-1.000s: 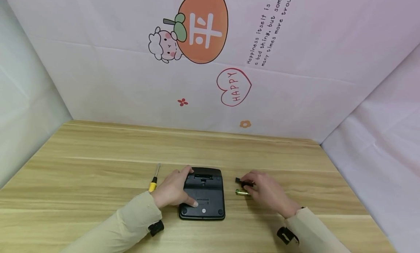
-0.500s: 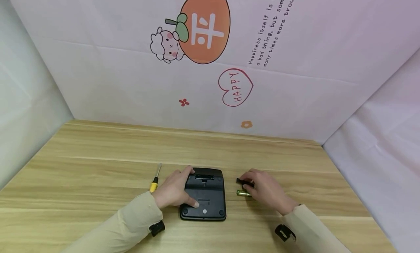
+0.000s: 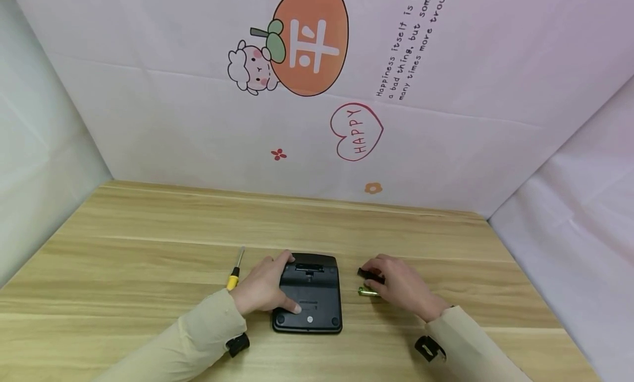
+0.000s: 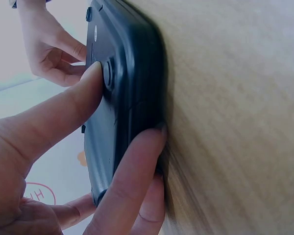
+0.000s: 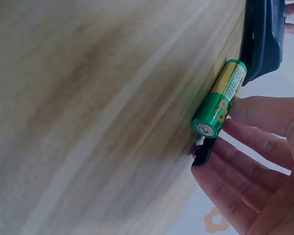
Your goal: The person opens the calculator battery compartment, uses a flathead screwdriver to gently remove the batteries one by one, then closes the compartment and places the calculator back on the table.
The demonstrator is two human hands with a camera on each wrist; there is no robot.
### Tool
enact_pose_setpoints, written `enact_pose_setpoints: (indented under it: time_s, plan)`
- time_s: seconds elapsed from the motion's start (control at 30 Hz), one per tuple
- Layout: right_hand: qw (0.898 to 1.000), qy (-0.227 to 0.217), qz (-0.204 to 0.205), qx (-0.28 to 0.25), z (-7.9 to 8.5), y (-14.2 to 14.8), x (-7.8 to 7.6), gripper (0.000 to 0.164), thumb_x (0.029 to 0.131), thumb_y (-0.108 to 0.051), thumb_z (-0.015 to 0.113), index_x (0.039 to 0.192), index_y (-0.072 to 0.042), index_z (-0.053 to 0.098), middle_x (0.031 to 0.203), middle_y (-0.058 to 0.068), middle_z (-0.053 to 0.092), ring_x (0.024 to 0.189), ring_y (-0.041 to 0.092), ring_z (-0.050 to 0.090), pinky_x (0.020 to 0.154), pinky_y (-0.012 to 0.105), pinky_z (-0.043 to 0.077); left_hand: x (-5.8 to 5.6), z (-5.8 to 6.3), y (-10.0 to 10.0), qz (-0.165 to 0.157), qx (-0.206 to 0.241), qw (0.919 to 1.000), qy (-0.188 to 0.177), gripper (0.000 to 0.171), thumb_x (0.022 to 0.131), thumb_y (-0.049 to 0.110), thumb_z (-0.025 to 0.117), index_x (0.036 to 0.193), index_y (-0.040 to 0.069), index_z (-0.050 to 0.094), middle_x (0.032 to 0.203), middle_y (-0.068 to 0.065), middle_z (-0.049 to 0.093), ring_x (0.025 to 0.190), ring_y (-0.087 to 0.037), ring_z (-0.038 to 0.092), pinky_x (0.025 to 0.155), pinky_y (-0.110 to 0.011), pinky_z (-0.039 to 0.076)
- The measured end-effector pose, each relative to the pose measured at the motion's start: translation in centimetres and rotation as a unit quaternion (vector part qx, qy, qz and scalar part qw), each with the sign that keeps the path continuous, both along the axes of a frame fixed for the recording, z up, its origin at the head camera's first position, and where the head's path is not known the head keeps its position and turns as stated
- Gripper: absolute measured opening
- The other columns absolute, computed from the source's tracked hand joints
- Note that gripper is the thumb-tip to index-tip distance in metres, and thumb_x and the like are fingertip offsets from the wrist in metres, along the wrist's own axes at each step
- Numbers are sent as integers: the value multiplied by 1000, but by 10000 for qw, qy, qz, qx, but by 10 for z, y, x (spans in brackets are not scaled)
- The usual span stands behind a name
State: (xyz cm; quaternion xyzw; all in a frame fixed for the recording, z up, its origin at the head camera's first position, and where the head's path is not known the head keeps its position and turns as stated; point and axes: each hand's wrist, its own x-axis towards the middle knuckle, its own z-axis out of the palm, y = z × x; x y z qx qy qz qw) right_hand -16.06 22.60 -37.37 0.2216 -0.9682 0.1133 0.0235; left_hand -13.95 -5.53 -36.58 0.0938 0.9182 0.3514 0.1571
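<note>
A black calculator (image 3: 322, 296) lies face down, its battery compartment (image 3: 309, 268) uncovered near the far end. My left hand (image 3: 260, 285) grips its left side; in the left wrist view the thumb (image 4: 76, 100) presses on the back and the other fingers lie along the side. To the right, my right hand (image 3: 403, 285) holds a small black battery cover (image 3: 365, 273) by its fingertips, low at the tabletop. A green and gold battery (image 5: 219, 100) lies beside the cover, close to the right thumb, which it partly hides in the right wrist view.
A screwdriver (image 3: 233, 280) with a yellow and black handle lies left of the left hand, tip pointing away. The wooden table (image 3: 163, 217) ends at a printed white backdrop (image 3: 188, 145), with white cloth (image 3: 569, 206) along the right side.
The battery cover in my right hand has tilted slightly and sits a little lower. My left hand and the calculator keep their places; the head view has shifted slightly.
</note>
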Motion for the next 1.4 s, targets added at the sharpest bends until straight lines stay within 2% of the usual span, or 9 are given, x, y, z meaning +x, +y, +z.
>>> enact_pose_setpoints:
  time_s: [0.53, 0.93, 1.3, 1.4]
  plan:
    - [9999, -152, -7, 65, 2, -1, -1, 21, 82, -13, 75, 103, -9, 71, 101, 4, 70, 89, 19, 66, 78, 39, 53, 1, 0, 0, -31, 28, 10000, 38, 89, 62, 25, 91, 137, 13, 44, 130, -26, 48, 115, -40, 51, 91, -55, 45]
    - [9998, -117, 136, 53, 4, -4, -3, 23, 83, -11, 74, 105, -8, 70, 101, 4, 70, 90, 19, 66, 79, 39, 53, -1, 0, 0, -55, 8, 10000, 27, 89, 63, 24, 91, 137, 12, 43, 131, -25, 48, 115, -38, 51, 93, -54, 45]
    - [9993, -224, 274, 93, 17, -18, -6, 26, 84, -11, 73, 109, -8, 69, 106, 5, 69, 96, 21, 66, 82, 40, 53, 0, -1, -2, -83, 45, 9999, 58, 90, 63, 26, 91, 138, 13, 43, 131, -24, 49, 115, -38, 51, 92, -53, 45]
    - [9990, -99, 420, 61, 20, -21, -7, 25, 83, -9, 73, 108, -7, 69, 104, 6, 70, 93, 21, 66, 79, 38, 54, 0, 0, -2, -99, 70, 9999, 78, 90, 62, 26, 91, 138, 13, 43, 130, -23, 49, 114, -37, 51, 92, -53, 45]
